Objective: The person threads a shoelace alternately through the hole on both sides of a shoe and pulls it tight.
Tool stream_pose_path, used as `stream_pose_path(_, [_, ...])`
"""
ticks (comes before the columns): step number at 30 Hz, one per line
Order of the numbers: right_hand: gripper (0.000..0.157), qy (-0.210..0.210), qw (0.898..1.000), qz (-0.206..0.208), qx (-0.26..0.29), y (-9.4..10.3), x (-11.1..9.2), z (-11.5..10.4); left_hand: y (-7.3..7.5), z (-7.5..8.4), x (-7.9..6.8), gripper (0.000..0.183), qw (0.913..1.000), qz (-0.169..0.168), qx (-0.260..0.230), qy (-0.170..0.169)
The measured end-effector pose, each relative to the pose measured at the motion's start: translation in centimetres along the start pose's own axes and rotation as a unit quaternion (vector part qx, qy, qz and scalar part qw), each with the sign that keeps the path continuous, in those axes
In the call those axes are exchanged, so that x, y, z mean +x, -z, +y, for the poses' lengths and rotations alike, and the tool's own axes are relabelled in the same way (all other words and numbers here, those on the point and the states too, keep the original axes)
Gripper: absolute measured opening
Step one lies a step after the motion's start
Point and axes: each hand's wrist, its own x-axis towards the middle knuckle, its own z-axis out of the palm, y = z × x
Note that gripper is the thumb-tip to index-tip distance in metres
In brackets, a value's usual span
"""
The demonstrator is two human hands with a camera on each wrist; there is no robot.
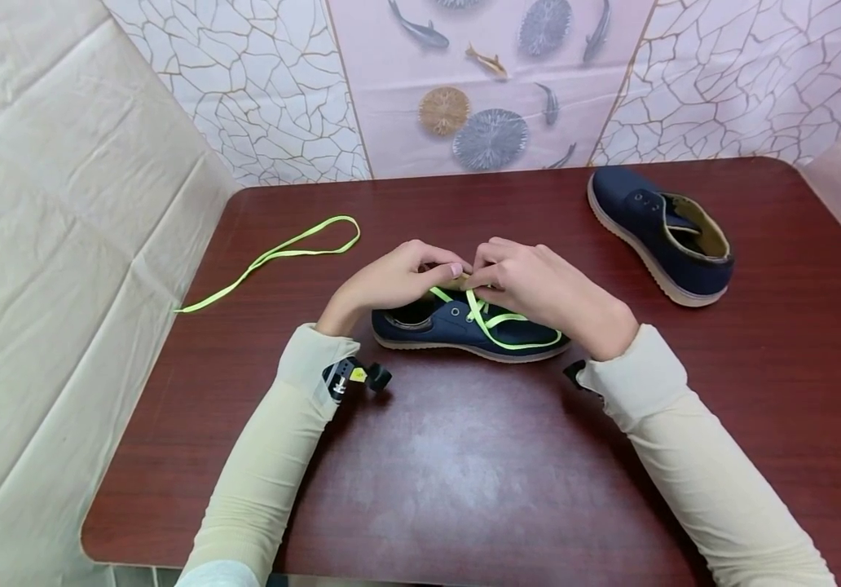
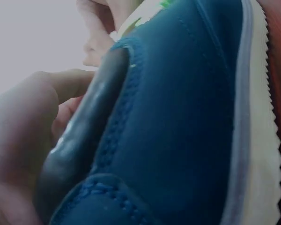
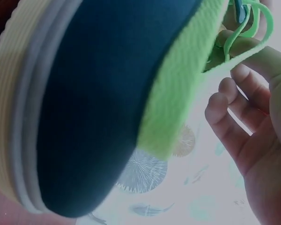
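Observation:
A navy shoe (image 1: 428, 330) with a pale sole stands on the table, its toe to the right. A neon-yellow shoelace (image 1: 508, 344) runs through some of its eyelets and lies loose over the toe. My left hand (image 1: 398, 281) grips the shoe's upper by the tongue, thumb over the opening; its other fingers are mostly hidden behind the shoe. With curled fingers my right hand (image 1: 526, 281) pinches the lace near the top eyelets; in the right wrist view the lace loops by the fingertips (image 3: 218, 105). The exact pinch point is hidden.
A second navy shoe (image 1: 655, 232), with no lace in its visible eyelets, stands at the back right of the table (image 1: 420, 489). Another yellow lace (image 1: 266, 257) lies folded at the back left. A patterned cloth (image 1: 494, 81) hangs behind the table.

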Motion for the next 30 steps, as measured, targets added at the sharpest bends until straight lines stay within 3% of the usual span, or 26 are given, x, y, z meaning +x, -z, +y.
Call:
stream_pose_path(5, [0.015, 0.012, 1.000, 0.001, 0.001, -0.2, 0.0, 0.1, 0.0, 0.2, -0.1, 0.030, 0.9999, -0.004, -0.013, 0.000])
stream_pose_path(11, [0.017, 0.012, 0.999, 0.007, 0.033, 0.1, -0.1, 0.4, -0.4, 0.9, 0.1, 0.026, 0.9993, 0.036, 0.008, 0.001])
stream_pose_path(17, [0.012, -0.061, 0.994, 0.009, 0.087, 0.8, -0.2, 0.9, -1.4, 1.9, 0.5, 0.020, 0.9935, 0.108, 0.017, 0.031])
stream_pose_path(23, [0.011, -0.147, 0.982, 0.018, 0.113, 0.8, 0.2, 1.1, -2.1, 2.5, 0.5, 0.015, 0.9816, 0.173, -0.014, 0.079])
stream_pose_path(26, [0.011, -0.174, 0.975, -0.010, 0.137, 0.6, 0.2, 1.5, -2.1, 2.9, 0.4, 0.014, 0.9801, 0.163, -0.019, 0.112])
stream_pose_path(30, [0.010, -0.169, 0.971, -0.066, 0.158, 0.1, 0.1, 1.8, -2.2, 3.2, 0.5, 0.012, 0.9791, 0.126, 0.021, 0.158])
